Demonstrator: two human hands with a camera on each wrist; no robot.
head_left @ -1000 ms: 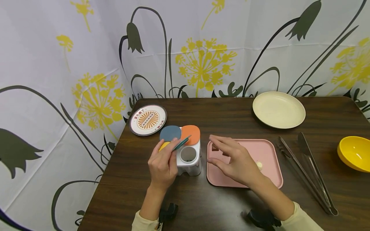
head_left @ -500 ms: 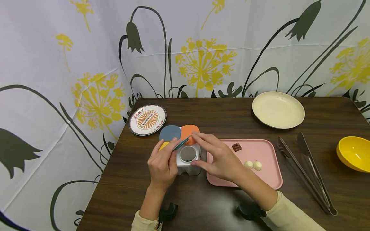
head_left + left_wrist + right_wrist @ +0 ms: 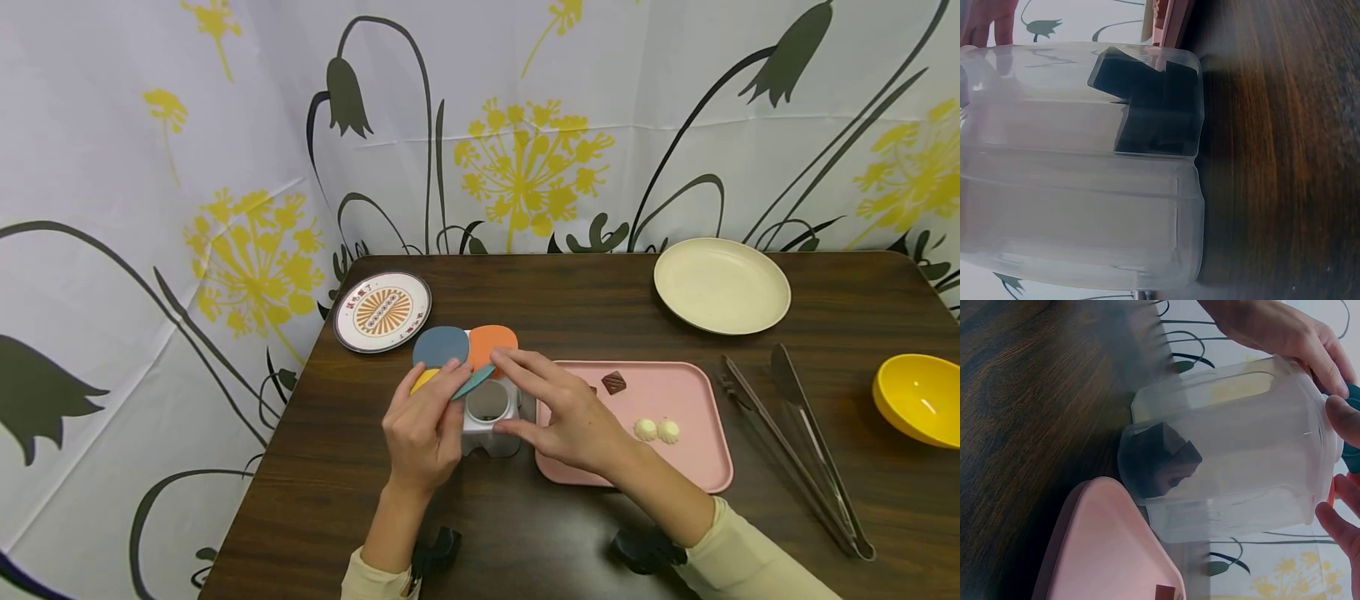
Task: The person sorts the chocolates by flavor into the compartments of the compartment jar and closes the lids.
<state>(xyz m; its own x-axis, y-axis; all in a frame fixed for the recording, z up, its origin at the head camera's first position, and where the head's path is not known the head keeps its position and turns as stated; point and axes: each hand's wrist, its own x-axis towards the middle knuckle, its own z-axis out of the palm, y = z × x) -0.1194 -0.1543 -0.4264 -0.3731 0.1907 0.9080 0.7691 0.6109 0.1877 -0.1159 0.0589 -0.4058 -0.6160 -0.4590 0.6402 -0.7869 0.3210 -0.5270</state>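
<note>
A container (image 3: 491, 443) with several compartments stands on the table, its blue (image 3: 441, 346), orange (image 3: 492, 346) and yellow lids (image 3: 424, 379) in place. Above its front-right round opening, my left hand (image 3: 423, 425) pinches a tilted teal lid (image 3: 474, 382). My right hand (image 3: 566, 410) reaches in from the right with extended fingers; its fingertips meet the lid's far edge and its thumb is by the opening's rim. Through the cloudy wall in the right wrist view, dark angular pieces (image 3: 1160, 459) lie at the bottom of one compartment. The left wrist view shows those dark pieces (image 3: 1157, 119) too.
Right of the container lies a pink tray (image 3: 682, 387) with brown chocolates (image 3: 613, 382) and two cream-coloured pieces (image 3: 668, 431). Metal tongs (image 3: 810, 458) and a yellow bowl (image 3: 918, 400) are farther right. A cream plate (image 3: 722, 286) and a patterned plate (image 3: 383, 312) sit behind.
My right hand has moved left from over the tray to the teal lid. The lid now leans flatter, with more of its face showing. My left hand stays almost in place.
</note>
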